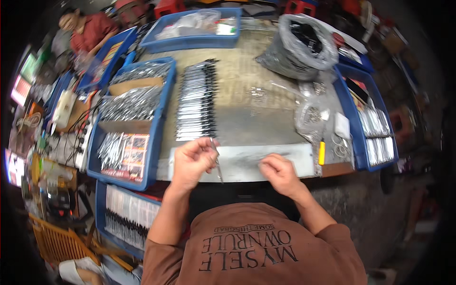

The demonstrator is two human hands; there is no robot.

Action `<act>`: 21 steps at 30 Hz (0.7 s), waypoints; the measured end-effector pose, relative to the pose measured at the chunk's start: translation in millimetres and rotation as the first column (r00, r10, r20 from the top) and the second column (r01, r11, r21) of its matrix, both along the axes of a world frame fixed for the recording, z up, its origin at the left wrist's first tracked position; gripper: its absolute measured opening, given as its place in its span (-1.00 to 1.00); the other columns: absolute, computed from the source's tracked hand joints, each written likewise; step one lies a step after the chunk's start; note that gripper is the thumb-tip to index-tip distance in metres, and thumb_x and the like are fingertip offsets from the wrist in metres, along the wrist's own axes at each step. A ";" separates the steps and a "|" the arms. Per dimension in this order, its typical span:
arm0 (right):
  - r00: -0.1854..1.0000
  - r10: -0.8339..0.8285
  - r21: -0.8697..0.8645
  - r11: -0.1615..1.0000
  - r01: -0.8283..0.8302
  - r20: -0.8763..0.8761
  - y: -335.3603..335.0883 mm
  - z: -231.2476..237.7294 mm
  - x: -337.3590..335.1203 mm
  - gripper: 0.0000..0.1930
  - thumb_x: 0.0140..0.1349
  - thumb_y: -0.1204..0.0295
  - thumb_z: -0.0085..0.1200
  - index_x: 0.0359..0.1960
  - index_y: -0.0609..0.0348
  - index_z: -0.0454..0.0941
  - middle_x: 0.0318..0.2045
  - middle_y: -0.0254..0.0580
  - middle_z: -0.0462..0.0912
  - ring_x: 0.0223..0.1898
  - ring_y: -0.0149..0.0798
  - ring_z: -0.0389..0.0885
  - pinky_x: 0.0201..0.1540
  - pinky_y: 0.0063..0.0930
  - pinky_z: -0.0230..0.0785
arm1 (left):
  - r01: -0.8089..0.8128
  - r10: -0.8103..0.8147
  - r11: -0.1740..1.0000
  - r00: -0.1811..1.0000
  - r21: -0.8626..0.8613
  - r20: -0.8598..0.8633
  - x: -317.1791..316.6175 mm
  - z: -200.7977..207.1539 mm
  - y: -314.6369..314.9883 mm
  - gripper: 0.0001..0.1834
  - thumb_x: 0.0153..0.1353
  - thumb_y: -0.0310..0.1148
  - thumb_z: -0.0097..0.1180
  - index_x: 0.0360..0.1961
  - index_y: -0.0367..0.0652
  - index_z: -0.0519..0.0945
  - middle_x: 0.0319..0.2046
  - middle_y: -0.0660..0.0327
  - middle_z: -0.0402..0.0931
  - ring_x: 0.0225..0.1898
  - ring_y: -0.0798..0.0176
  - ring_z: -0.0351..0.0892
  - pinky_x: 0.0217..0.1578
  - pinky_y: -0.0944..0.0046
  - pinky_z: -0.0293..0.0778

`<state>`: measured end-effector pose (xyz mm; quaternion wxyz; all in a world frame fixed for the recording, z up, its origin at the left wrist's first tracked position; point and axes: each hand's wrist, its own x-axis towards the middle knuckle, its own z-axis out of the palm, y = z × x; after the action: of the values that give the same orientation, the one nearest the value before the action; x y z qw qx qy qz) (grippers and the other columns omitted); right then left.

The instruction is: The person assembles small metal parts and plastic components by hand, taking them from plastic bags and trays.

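Note:
My left hand (192, 160) is closed around a slim silver metal piece (218, 168), whose lower end slants down past my fingers. My right hand (280, 174) is a short way to the right, its fingers curled together; whether anything small is in them is hidden. Both hands are over a pale strip (299, 160) along the table's near edge. Beyond my left hand lies a long, neat row of slim silver-and-black pieces (195, 102). Small loose metal parts (259, 95) are scattered on the table beyond my right hand.
At left, a blue divided bin (169, 85) holds many metal pieces. Another blue bin (190, 45) stands at the back. To the right are a plastic-lined sack (285, 59), a bag of small parts (308, 116), a yellow-handled tool (322, 153) and a blue tray (354, 128).

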<state>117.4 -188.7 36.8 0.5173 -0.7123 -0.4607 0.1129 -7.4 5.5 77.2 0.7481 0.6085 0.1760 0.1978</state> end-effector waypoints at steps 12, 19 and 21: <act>0.977 0.195 -0.016 0.980 -0.197 -0.082 -10.9 8.7 -9.2 -0.82 0.08 0.39 -0.02 -0.49 0.28 0.42 -0.58 -0.06 0.42 -0.50 -0.02 0.43 -0.46 -0.28 0.26 | 0.180 -0.161 0.951 0.982 -0.251 0.094 27.3 -24.6 -65.9 -0.90 0.07 -0.54 0.02 -0.36 -0.31 0.44 -0.50 0.24 0.41 -0.56 0.45 0.39 -0.56 0.51 0.33; 0.963 0.243 0.031 0.970 -0.241 -0.117 -20.7 2.7 -3.0 -0.80 0.12 0.37 -0.05 -0.48 0.28 0.40 -0.56 -0.06 0.42 -0.50 -0.01 0.43 -0.46 -0.29 0.25 | 0.256 -0.252 0.928 0.967 -0.271 0.050 32.5 -29.1 -69.1 -0.86 0.10 -0.42 0.05 -0.42 -0.31 0.49 -0.48 0.22 0.44 -0.55 0.40 0.40 -0.56 0.48 0.36; 0.961 0.242 0.050 0.970 -0.237 -0.130 -23.2 1.0 -1.7 -0.80 0.13 0.36 -0.06 -0.49 0.28 0.40 -0.55 -0.06 0.43 -0.49 -0.02 0.43 -0.45 -0.30 0.25 | 0.245 -0.239 0.937 0.970 -0.248 0.055 36.0 -28.6 -73.3 -0.81 0.06 -0.38 0.10 -0.42 -0.32 0.47 -0.54 0.17 0.44 -0.58 0.37 0.43 -0.59 0.47 0.37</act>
<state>115.7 -211.9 37.8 0.5420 -0.6330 -0.5093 0.2148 28.7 -67.8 48.6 0.8402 0.5227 0.1149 0.0875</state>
